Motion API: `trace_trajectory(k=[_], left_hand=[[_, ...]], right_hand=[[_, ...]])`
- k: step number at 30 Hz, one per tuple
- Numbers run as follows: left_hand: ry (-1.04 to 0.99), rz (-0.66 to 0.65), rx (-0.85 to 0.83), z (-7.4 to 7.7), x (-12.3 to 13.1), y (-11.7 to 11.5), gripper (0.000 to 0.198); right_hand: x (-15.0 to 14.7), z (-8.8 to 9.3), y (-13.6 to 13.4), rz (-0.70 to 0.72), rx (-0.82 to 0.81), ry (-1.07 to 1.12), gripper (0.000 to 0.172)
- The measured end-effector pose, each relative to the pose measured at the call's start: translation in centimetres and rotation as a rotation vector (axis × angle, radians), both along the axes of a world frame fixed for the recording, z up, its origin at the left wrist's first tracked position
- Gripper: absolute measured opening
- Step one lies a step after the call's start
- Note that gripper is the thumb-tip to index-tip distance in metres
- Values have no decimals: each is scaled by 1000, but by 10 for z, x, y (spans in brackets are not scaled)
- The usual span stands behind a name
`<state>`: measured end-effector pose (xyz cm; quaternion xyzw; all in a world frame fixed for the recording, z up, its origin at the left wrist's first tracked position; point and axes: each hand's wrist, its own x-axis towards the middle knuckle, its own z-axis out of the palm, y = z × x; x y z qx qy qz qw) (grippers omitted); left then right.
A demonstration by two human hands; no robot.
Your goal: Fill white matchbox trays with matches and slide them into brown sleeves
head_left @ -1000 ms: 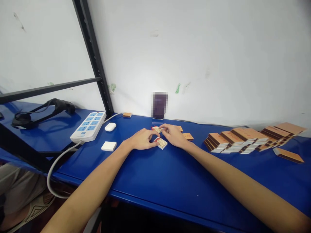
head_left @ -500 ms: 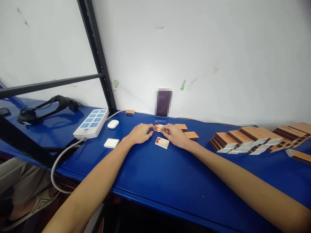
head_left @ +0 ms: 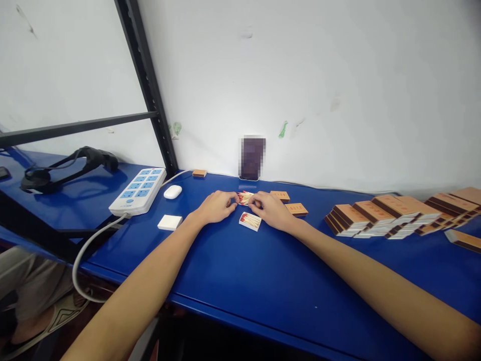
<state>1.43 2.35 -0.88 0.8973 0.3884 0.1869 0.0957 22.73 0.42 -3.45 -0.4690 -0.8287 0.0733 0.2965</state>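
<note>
A small pile of red-headed matches point(head_left: 246, 198) lies on the blue table between my two hands. My left hand point(head_left: 218, 206) is at the red ends, its fingers curled and its thumb close to the index finger. At the other ends, my right hand point(head_left: 268, 206) has its fingertips pinched together on the sticks. Just in front of the pile is an open white matchbox tray point(head_left: 250, 221) filled with matches. Two orange matchbox covers lie beyond and beside my right hand, one nearer point(head_left: 296, 209) and one farther point(head_left: 280, 196).
Many matchboxes point(head_left: 383, 215) are stacked at the right. A white box point(head_left: 170, 222), a white earphone case point(head_left: 173, 192) and a power strip point(head_left: 139, 193) are at the left. A phone point(head_left: 251, 158) leans on the wall. Behind a black rack post, another person's leg point(head_left: 37, 286) shows.
Both hands stay at the match pile with almost no movement. The view has shifted slightly.
</note>
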Motion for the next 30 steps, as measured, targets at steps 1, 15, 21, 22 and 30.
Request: trace_trajectory(k=[1, 15, 21, 22, 30], left_hand=[[-4, -1, -5, 0, 0, 0, 16], [6, 11, -8, -2, 1, 0, 21], [2, 9, -9, -1, 2, -1, 19], [-2, 8, -10, 0, 2, -1, 19], [-13, -6, -26, 2, 2, -4, 17]], right_hand=[[0, 0, 0, 5, 6, 4, 12], [-1, 2, -1, -11, 7, -4, 8], [0, 2, -1, -9, -8, 11, 10], [0, 2, -1, -5, -7, 16, 10], [0, 4, -2, 15, -12, 45, 11]])
